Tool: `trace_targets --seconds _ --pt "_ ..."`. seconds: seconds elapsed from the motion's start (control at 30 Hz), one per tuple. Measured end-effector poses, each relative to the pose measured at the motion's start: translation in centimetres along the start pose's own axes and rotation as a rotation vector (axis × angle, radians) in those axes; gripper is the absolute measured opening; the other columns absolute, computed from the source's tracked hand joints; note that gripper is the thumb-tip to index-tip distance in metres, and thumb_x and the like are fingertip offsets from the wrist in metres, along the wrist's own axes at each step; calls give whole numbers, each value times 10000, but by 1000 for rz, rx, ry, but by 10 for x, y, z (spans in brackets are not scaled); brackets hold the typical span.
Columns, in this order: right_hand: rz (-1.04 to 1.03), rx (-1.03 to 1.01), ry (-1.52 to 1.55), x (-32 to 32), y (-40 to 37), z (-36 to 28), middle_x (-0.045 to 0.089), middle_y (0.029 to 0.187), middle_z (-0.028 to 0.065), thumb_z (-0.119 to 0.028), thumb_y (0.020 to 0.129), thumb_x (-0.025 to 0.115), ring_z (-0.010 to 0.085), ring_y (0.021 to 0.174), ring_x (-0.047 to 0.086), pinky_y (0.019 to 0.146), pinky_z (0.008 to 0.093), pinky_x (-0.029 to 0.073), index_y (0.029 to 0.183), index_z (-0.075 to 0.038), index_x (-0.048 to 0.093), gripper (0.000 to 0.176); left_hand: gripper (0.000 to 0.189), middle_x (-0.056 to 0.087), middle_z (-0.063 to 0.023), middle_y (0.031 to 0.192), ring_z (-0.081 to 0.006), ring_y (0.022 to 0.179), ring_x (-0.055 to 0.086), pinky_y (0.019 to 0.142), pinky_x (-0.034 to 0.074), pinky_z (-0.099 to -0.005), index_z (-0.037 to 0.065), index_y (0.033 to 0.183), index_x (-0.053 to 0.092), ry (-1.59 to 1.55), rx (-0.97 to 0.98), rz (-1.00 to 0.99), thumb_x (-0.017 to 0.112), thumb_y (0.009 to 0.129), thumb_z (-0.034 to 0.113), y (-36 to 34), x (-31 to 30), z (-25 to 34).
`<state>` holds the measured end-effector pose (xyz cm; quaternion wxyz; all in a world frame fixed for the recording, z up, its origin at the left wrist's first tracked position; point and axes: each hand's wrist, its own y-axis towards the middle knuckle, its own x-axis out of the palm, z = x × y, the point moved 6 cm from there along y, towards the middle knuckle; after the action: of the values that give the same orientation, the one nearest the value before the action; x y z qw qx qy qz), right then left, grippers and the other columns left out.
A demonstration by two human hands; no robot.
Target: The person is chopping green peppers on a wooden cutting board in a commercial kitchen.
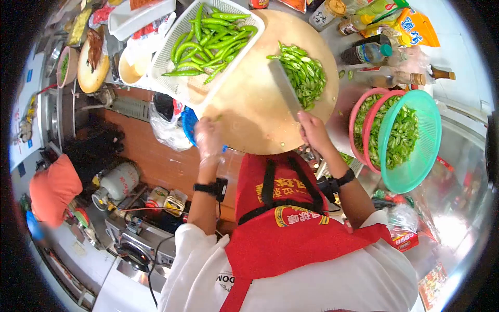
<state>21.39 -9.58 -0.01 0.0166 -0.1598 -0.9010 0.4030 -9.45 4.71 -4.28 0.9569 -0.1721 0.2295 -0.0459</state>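
My right hand (313,132) is wrapped round the handle of a cleaver (285,86). Its blade lies along the left side of a pile of sliced green peppers (306,78) on the round cutting board (239,99). At the board's lower left edge is my left hand (209,138), in a clear plastic glove, over a blue bin (189,125). Its fingers are drawn together, and a small greenish bit shows at the tips, too blurred to name. Whole green peppers (210,44) fill a white basket (156,65) that overlaps the board's upper left.
Right of the board stand pink and green colanders (435,140) with sliced peppers. Bottles (366,53) and seasoning packets (416,28) line the upper right. Another person in an orange top (54,184) is at the far left, near a gas cylinder (119,182).
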Motion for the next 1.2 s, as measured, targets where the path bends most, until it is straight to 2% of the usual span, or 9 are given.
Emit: trace_targets --seconds 0.07,0.27,0.53,0.77,0.87,0.97,1.03,1.1,1.2 --pt "-11 3 19 -8 -5 -9 433 498 -12 -423 949 471 91 416 412 393 278 343 1017 -68 632 396 176 593 -163 1007 -231 848 601 765 477 -341 -28 982 589 200 133 273 597 822 46 -4 -48 51" --pt "76 -132 -264 -3 -4 -10 606 673 128 -427 943 464 219 644 605 636 346 476 1193 -31 581 482 249 659 -194 899 -367 844 623 789 483 -427 37 1012 656 320 652 -29 576 857 214 56 18 184" --pt "105 -173 -272 -1 -10 -16 648 814 211 -427 940 462 284 779 644 748 372 485 1213 -43 572 483 318 643 -207 989 -377 925 616 811 493 -464 144 979 678 1008 517 -291 551 828 393 135 100 200" --pt "72 -132 -312 -2 -9 -17 647 808 214 -417 941 459 276 761 648 725 363 487 1215 -69 576 459 152 628 -205 767 -383 738 619 658 496 -455 32 805 617 746 864 23 585 807 180 78 59 239" --pt "89 -191 -278 -3 -11 -22 645 775 203 -412 943 457 263 726 643 701 364 484 1229 -76 569 455 55 557 -171 667 -341 592 549 586 456 -428 12 752 552 355 687 117 576 774 57 20 21 241" --pt "106 -231 -233 -3 -19 -33 622 698 170 -407 945 456 236 653 613 654 365 475 1239 -80 564 453 39 501 -20 637 -95 587 458 542 416 -262 21 789 562 -215 553 -56 577 820 38 -10 46 160" --pt "98 -204 -234 -2 -19 -32 593 646 141 -405 946 456 210 605 580 621 361 465 1243 -78 561 454 21 561 -5 725 -84 652 514 605 436 -212 56 858 589 130 174 -231 571 862 47 -31 78 109" --pt "90 -155 -244 -1 -14 -26 555 602 111 -404 947 459 182 564 540 589 357 452 1247 -74 559 457 112 587 -52 700 -122 566 564 501 472 -248 20 917 605 -181 -233 -368 557 859 102 -48 110 39" --pt "0 -125 -98 9 -14 -23 408 499 -21 -403 971 426 77 346 370 316 253 308 1200 -43 544 442 151 598 -63 703 -139 550 579 480 483 -257 1 931 605 -280 -427 -478 548 857 120 -69 121 39"
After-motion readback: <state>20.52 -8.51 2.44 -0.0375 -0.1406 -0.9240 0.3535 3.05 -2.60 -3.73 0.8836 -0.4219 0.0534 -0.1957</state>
